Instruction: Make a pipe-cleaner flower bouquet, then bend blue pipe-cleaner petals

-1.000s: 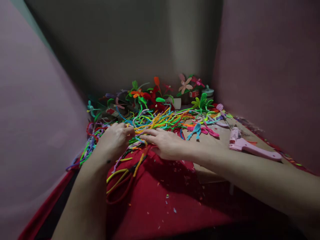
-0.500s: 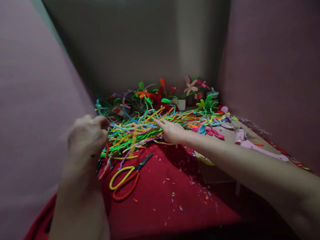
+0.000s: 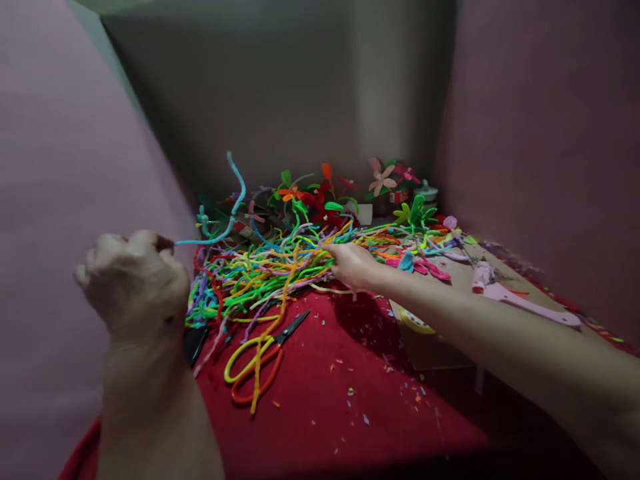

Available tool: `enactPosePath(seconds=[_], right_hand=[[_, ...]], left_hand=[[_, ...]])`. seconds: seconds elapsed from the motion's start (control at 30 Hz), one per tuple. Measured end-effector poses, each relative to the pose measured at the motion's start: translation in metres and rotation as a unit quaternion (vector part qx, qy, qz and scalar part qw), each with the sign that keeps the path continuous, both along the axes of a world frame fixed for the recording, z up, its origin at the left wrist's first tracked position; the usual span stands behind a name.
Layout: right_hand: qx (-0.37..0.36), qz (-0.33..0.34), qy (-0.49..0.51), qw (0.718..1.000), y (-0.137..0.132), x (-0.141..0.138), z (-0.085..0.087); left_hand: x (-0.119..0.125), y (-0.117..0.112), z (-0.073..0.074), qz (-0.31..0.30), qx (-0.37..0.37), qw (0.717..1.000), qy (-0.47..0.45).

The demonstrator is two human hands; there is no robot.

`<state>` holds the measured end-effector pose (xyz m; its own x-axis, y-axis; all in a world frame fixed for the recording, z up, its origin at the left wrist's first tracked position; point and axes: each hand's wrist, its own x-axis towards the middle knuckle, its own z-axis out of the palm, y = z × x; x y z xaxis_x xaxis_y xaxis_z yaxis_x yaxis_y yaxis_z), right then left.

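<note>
My left hand (image 3: 133,280) is raised at the left, fingers pinched shut on the end of a light blue pipe cleaner (image 3: 227,213) that curls up free of the heap. A tangled pile of coloured pipe cleaners (image 3: 270,267) lies on the red cloth (image 3: 340,413). My right hand (image 3: 353,265) rests on the pile's right side, pressing the strands down with its fingers curled among them. Scissors with orange and yellow handles (image 3: 260,357) lie in front of the pile.
Finished pipe-cleaner flowers (image 3: 383,177) stand at the back by the wall. A pink glue gun (image 3: 505,290) lies on cardboard (image 3: 435,340) at the right. Small clippings dot the red cloth. Pink walls close in on both sides.
My left hand has pulled up and to the left, drawing the light blue pipe cleaner out of the pile. My right hand moved forward onto the pile, uncovering the scissors.
</note>
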<state>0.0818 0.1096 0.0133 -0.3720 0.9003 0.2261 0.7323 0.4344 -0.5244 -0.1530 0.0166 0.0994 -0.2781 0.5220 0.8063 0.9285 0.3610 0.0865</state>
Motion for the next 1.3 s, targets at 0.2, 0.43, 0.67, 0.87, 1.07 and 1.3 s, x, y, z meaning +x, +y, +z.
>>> enactPosePath(seconds=[0.2, 0.43, 0.67, 0.87, 1.07, 1.3], right_hand=[[-0.15, 0.091, 0.281, 0.943, -0.016, -0.007, 0.009], [-0.289, 0.128, 0.633, 0.706, -0.034, 0.021, 0.013], [-0.247, 0.059, 0.613, 0.748, -0.046, 0.043, 0.0], [-0.218, -0.052, 0.57, 0.791, -0.043, 0.057, -0.003], [-0.264, -0.045, 0.548, 0.792, -0.048, 0.063, -0.009], [-0.292, 0.007, 0.606, 0.739, -0.05, 0.062, -0.019]], left_hand=[[0.026, 0.015, -0.015, -0.201, -0.036, 0.977, -0.054], [0.07, 0.022, -0.039, -0.312, -0.169, 0.934, 0.026], [0.083, 0.024, -0.046, -0.391, -0.233, 0.89, -0.013], [0.086, 0.021, -0.039, -0.448, -0.279, 0.832, -0.17], [0.096, 0.02, -0.043, -0.443, -0.208, 0.757, -0.432], [0.112, 0.027, -0.062, -0.531, -0.107, 0.508, -0.67]])
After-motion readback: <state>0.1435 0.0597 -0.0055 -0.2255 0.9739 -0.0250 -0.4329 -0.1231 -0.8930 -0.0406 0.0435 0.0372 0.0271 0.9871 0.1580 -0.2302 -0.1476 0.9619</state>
